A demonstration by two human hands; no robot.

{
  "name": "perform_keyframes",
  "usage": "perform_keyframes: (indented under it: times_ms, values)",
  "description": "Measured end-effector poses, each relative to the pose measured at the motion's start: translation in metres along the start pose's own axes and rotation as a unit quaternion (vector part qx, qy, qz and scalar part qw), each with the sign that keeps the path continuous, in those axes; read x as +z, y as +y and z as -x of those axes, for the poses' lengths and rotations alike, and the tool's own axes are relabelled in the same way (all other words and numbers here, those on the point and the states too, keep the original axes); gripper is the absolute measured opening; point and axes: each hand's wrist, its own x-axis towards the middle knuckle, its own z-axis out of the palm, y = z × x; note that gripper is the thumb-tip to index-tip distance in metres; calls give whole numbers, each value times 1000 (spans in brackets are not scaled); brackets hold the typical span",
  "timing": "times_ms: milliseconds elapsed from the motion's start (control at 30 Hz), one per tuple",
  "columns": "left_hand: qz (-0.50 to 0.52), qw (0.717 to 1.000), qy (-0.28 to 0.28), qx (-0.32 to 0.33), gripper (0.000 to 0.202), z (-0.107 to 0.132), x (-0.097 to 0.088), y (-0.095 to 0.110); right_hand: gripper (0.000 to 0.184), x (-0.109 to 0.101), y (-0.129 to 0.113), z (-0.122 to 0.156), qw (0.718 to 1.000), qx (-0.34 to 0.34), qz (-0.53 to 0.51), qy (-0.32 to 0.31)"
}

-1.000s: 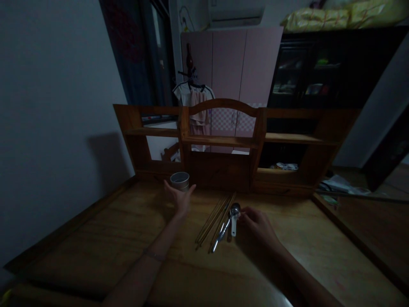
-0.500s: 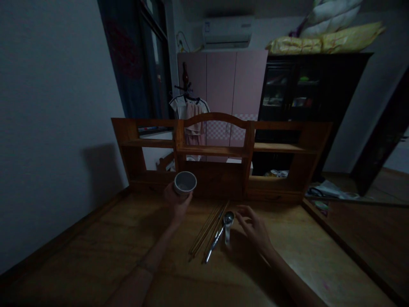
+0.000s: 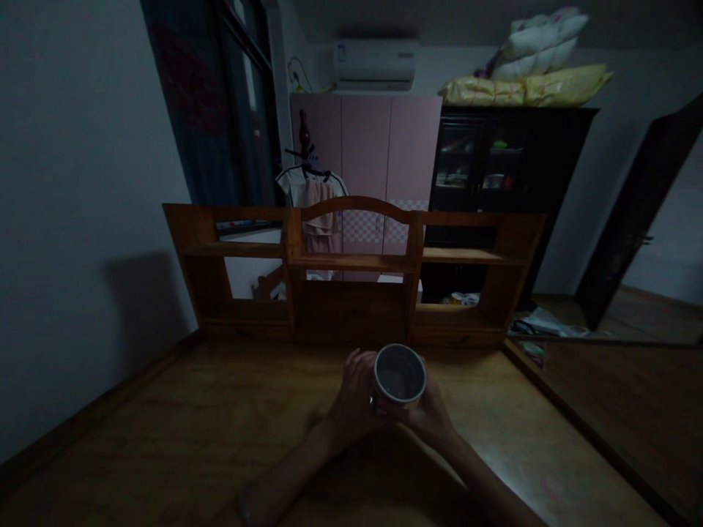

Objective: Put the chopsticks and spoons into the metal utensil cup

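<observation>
A round metal cup (image 3: 400,375), seen from above and tilted a little toward me, is held between my two hands low over the table. My left hand (image 3: 354,399) is against its left side with fingers bent; some of them are hidden behind the cup. My right hand (image 3: 431,419) wraps the right side and lower front of the cup. The inside is dark, and I make out nothing in it. Chopsticks and spoons do not show now; my hands, forearms and the cup cover the area where they lay.
The wooden tabletop (image 3: 181,410) runs up to a low wooden shelf unit (image 3: 351,261) at the back. A wall (image 3: 71,256) borders the left side. Raised wooden edging (image 3: 571,417) lines the right. Beyond stand pink and dark cabinets.
The cup has moved right and nearer to me with my left hand. My right hand has come in against it. The chopsticks and spoons are out of sight. The view has shifted slightly.
</observation>
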Motion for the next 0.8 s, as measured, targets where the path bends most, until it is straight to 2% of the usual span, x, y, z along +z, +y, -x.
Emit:
perform_keyframes:
  times_ms: [133, 233, 300, 367, 500, 633, 800]
  values:
    - [6, 999, -27, -33, 87, 1, -2, -5, 62, -14, 7, -12, 995, 51, 31, 83]
    - [27, 992, -9, -123, 65, 3, 1, -10, 64, -28, 24, -22, 977, 111, 56, 175]
    - [47, 980, 19, -191, 48, 6, 5, -17, 69, -34, 36, -25, 964, 145, 66, 210]
    - [65, 967, 36, -243, 42, 8, 9, -27, 73, -34, 47, -25, 962, 160, 67, 211]
    - [91, 951, 18, -296, 40, 13, 12, -45, 74, -24, 59, -21, 969, 162, 52, 179]
    - [110, 939, 21, -325, 40, 13, 12, -48, 79, -17, 60, -18, 970, 168, 46, 170]
    - [93, 940, 21, -327, 38, 14, 18, -49, 78, -16, 57, -17, 970, 172, 57, 164]
